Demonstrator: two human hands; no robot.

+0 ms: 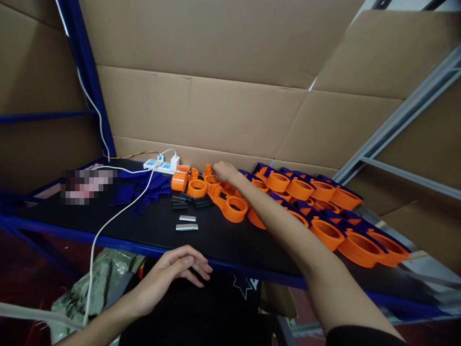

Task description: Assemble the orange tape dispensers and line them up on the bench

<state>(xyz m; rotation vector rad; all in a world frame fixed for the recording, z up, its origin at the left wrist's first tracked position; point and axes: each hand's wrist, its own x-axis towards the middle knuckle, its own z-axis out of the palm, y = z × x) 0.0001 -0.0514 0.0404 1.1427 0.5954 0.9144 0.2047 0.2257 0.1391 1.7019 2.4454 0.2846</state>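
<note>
2 hands: left hand (180, 264) half-curled, empty, at counter (147, 233) front edge; right hand (225, 171) toward back edge, grip unclear.
Orange rings (232, 216): likely light, stiff; hold rims.

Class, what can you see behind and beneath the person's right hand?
Behind the right hand rises a cardboard panel. Beneath it in the picture, orange parts show on the black tabletop; whatever the hand itself covers cannot be seen.
</note>
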